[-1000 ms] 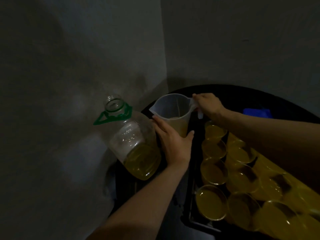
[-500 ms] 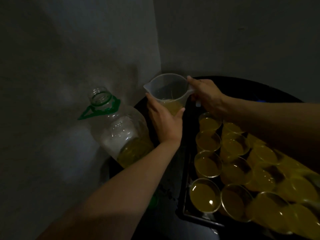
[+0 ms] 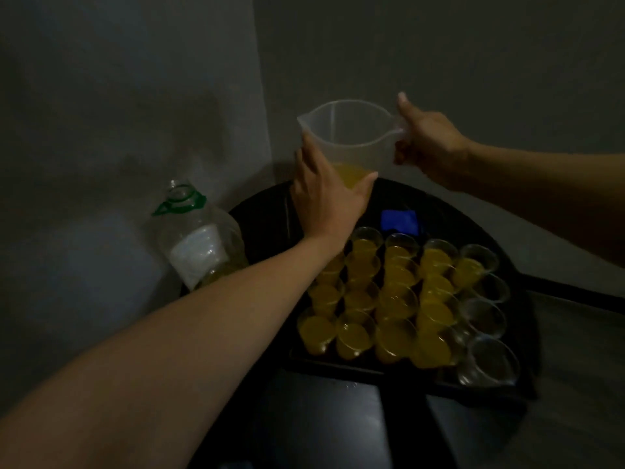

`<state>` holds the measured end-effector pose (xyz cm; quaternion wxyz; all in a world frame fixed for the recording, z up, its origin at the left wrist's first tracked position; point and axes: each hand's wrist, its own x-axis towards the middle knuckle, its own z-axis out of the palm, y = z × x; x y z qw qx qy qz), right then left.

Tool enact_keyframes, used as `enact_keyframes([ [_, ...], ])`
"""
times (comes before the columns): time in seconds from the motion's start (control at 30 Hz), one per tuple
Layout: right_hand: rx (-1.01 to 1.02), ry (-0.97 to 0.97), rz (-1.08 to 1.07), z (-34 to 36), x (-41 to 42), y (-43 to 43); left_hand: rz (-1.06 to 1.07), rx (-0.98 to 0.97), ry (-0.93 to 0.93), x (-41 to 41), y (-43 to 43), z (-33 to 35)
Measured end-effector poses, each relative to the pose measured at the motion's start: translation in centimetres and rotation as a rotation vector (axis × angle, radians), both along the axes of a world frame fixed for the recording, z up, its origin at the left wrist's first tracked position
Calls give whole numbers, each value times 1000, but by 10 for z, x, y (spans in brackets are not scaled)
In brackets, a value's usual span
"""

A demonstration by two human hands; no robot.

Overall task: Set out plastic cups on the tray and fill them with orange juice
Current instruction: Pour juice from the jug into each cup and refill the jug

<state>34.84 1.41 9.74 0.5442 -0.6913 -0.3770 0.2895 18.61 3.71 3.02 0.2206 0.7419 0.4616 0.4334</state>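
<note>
My left hand (image 3: pixel 326 198) curled round the jug's (image 3: pixel 348 130) base and my right hand (image 3: pixel 431 147) gripped its handle, holding it raised beyond the tray's (image 3: pixel 338 365) far left corner. Carried across the packed full cups (image 3: pixel 392 299) to the empty cups (image 3: pixel 488 362), it could have clipped a rim or dribbled juice.

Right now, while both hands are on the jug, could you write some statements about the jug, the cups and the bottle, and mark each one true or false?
1. The right hand grips the jug by its handle. True.
2. The jug is full to the rim. False: only a little juice lies at its bottom.
3. The left hand holds the jug's side. True.
4. Every cup on the tray holds juice. False: several empty cups stand in the rightmost column.
5. The bottle has a cap on. False: its mouth is open.
</note>
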Motion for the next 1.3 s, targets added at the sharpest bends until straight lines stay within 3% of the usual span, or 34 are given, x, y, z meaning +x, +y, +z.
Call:
enact_keyframes([
  [0.3, -96, -115, -81, 30, 39, -157, -226, -108, -143, 50, -135, 4],
  [0.57, -242, -174, -224, 17, 63, -262, -388, -254, -138, 88, -225, -19],
  [0.83, -296, -255, -328, 2, 84, -307, -490, -418, -247, 116, -279, -38],
  [1.3, -463, -418, -402, -36, 105, -332, -533, -566, -267, 139, -312, -79],
])
